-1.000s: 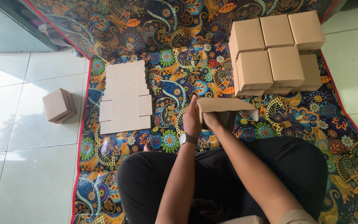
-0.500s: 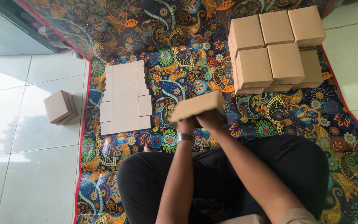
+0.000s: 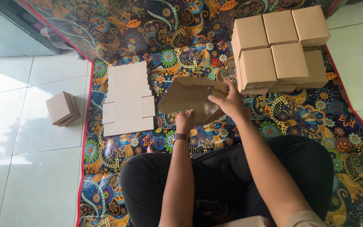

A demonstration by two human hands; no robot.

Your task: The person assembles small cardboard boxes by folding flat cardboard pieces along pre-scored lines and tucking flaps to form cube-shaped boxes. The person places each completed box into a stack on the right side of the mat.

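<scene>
Item: one half-folded brown cardboard box [image 3: 192,101], held tilted above the patterned mat [image 3: 299,122] in front of the seated person's knees, the left hand [image 3: 184,121] closed on its lower edge and the right hand [image 3: 230,102] pinching its upper right flap, fingers curled over the board. By appearance it was light, thin and stiff only along its panels, likely to crease or buckle if squeezed mid-panel, so best gripped at the edges and fold lines. The fingertips behind the board and the box's inner side were hidden; nearby lay a stack of flat blanks [image 3: 127,98], finished boxes [image 3: 280,46] and one lone box [image 3: 62,108] on the tile floor [image 3: 17,168].
</scene>
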